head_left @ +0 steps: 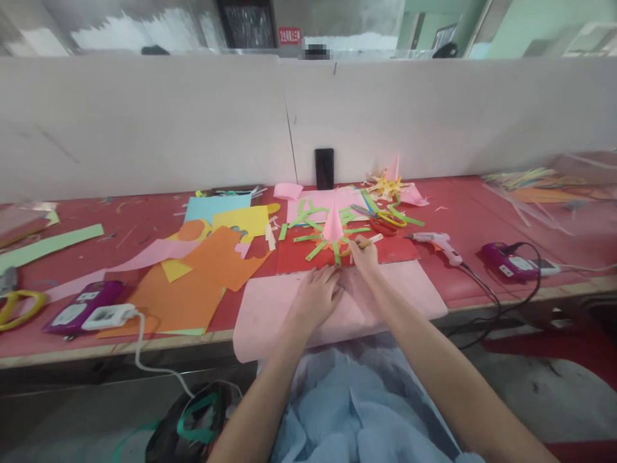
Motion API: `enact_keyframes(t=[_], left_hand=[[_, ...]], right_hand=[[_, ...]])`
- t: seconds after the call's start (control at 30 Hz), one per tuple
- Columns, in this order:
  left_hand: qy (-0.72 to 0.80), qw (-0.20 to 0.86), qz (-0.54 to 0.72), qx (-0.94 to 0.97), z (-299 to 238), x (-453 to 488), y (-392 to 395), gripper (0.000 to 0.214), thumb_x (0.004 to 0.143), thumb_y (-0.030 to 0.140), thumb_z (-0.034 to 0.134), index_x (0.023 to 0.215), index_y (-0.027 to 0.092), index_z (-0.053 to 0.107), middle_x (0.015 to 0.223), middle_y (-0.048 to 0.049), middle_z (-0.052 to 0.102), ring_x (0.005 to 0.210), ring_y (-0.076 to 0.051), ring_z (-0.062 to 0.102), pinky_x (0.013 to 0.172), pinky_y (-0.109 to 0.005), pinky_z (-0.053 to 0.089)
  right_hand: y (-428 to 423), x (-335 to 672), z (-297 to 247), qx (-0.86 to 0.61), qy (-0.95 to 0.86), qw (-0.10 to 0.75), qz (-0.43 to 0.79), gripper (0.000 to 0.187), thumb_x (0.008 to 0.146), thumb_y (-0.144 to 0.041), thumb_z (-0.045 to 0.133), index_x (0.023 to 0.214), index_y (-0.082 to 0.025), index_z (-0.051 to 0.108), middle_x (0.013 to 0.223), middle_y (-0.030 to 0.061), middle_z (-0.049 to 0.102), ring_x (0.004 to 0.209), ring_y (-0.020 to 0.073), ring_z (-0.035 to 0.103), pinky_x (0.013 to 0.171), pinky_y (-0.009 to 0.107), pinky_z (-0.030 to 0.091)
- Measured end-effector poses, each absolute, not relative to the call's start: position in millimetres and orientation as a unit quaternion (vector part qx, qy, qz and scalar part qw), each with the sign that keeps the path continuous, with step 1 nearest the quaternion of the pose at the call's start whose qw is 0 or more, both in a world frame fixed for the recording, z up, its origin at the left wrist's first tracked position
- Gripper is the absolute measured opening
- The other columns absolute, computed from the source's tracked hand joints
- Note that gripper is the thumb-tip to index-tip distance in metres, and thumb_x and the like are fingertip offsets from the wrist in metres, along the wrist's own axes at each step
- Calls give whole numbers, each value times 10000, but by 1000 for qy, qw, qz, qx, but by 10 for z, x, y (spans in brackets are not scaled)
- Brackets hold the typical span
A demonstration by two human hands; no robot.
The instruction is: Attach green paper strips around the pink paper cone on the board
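My right hand (pixel 365 254) is closed around a slim yellow-and-white pen (pixel 371 240), its lower end by the paper craft piece. That piece has a pink paper cone (pixel 333 226) standing upright, with several green paper strips (pixel 316 249) spread out around its base. It sits on a sheet of red paper (pixel 289 259). My left hand (pixel 319 292) lies palm down with fingers extended, its fingertips at the red sheet's near edge. Under both hands is a large pale pink sheet (pixel 265 308) that hangs over the table edge.
Orange paper (pixel 176 299) and other coloured sheets lie left, near a purple box (pixel 89 305) with a white plug. Right are scissors (pixel 393 220), a glue gun (pixel 439 246) and another purple box (pixel 506 260). Behind, a phone (pixel 324 168) leans on the partition (pixel 193 122), beside another cone piece (pixel 391 173).
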State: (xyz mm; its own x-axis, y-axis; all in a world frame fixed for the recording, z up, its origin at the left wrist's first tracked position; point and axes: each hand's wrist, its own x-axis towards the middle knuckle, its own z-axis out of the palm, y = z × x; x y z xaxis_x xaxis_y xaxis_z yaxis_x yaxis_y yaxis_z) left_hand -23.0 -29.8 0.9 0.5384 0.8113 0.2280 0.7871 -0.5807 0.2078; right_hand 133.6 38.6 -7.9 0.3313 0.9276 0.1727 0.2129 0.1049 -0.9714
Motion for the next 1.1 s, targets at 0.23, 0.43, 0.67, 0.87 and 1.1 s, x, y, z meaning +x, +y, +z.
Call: enact_keyframes(t=[0.23,0.43,0.67,0.87,1.1], left_hand=[[448,27,150,881,37,-231,-303,337,902,287,405,1186,188,558,1326,-73,532,1234,-223,464,1073,-422,300],[451,36,153,878,49,-228,-309,338,897,276,419,1195,186,552,1327,-65,532,1238,-218,460,1078,-414,293],[452,34,150,879,38,-230,-303,346,897,279,423,1202,177,548,1331,-69,530,1246,-224,453,1078,-426,295],[446,29,159,880,38,-231,-306,342,900,280,420,1201,185,551,1333,-65,529,1225,-220,472,1073,-418,306],[436,29,169,883,42,-250,-313,342,899,220,403,1202,176,556,1274,-58,578,1182,-203,506,1063,-383,328]], right_hand=[[371,1316,-67,-595,-481,555,327,237,715,-271,481,530,-232,338,288,-99,386,301,90,404,398,193,317],[369,1320,-59,-584,-495,544,343,247,704,-266,492,523,-232,327,281,-97,382,305,95,412,394,195,306],[370,1319,-58,-587,-477,559,340,251,701,-252,495,521,-235,321,284,-99,362,309,95,396,390,202,320],[375,1326,-47,-558,-411,626,358,276,728,-272,499,528,-237,312,284,-111,318,291,77,337,374,197,304],[430,1316,-95,-533,-405,641,376,305,788,-466,497,606,-227,440,340,-82,426,320,94,414,403,217,363]])
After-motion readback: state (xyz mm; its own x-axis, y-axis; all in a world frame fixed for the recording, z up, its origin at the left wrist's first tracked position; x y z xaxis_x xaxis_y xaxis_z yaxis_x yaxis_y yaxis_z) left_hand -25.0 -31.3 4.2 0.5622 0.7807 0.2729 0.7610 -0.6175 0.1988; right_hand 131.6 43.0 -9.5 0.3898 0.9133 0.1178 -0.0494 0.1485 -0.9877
